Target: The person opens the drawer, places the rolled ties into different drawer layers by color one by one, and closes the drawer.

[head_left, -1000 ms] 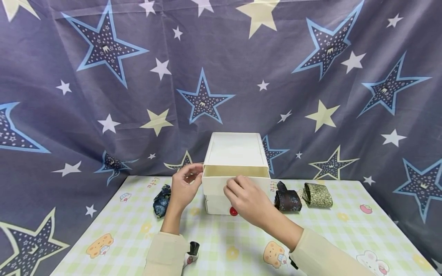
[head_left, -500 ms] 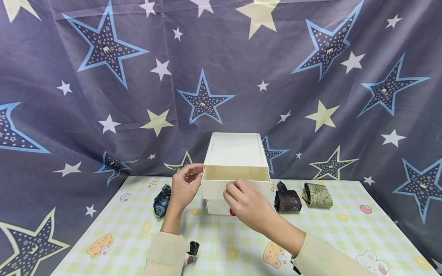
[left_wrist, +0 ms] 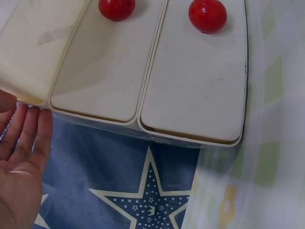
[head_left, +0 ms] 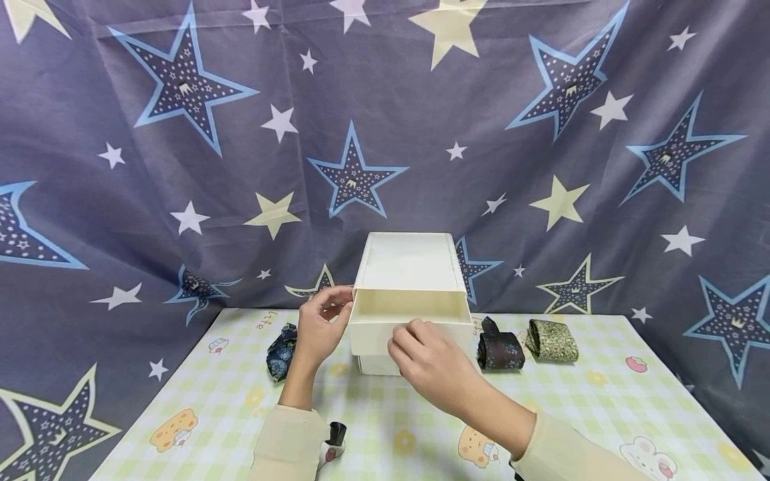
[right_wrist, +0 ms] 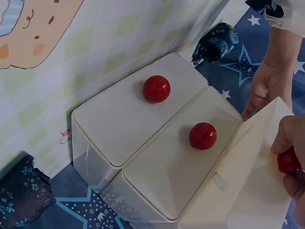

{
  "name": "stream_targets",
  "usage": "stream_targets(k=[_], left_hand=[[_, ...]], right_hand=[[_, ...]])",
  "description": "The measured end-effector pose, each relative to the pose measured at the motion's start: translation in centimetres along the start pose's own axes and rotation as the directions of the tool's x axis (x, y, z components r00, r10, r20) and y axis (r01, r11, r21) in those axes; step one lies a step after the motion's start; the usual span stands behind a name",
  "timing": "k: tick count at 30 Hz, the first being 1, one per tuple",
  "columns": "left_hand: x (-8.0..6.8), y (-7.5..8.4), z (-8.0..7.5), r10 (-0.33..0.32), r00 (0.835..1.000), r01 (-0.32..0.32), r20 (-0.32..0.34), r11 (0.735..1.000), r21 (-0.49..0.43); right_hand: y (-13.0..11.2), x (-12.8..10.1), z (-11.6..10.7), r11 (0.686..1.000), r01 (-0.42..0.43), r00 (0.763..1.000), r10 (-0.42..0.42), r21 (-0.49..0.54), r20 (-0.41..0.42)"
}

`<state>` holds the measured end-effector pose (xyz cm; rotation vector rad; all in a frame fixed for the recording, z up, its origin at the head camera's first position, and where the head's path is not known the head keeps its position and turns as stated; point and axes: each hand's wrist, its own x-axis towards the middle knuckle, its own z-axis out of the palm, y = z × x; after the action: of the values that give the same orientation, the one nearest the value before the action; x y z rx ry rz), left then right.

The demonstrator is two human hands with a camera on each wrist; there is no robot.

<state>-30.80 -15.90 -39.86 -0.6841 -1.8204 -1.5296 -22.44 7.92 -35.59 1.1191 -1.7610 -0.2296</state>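
While the small cream drawer chest [head_left: 409,280] stood at the back middle of the counter [head_left: 601,401], its top drawer [head_left: 411,321] stood partly drawn out toward the person. The right hand [head_left: 430,361] was at the drawer's front, fingers [right_wrist: 286,138] curled round its red knob [right_wrist: 288,161], a closed grip directly before the chest. The left hand [head_left: 319,327] braced the chest's left side, fingers straight and holding nothing. The drawer's slide ran front to back.
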Motion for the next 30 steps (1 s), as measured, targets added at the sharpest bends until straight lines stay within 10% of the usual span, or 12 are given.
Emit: stream_targets(k=[15,30], left_hand=[[0.2,2.3,0.2,0.003,1.0,-0.003,0.006,1.0,0.026],[0.1,0.6,0.2,-0.018,1.0,0.019,-0.006,0.999,0.034]], right_hand=[[-0.7,-0.1,-0.8,0.999,-0.029,0.999,0.028,0.036,0.036],[-1.4,-0.2,-1.5,0.999,-0.021,1.0,0.021,0.041,0.009]])
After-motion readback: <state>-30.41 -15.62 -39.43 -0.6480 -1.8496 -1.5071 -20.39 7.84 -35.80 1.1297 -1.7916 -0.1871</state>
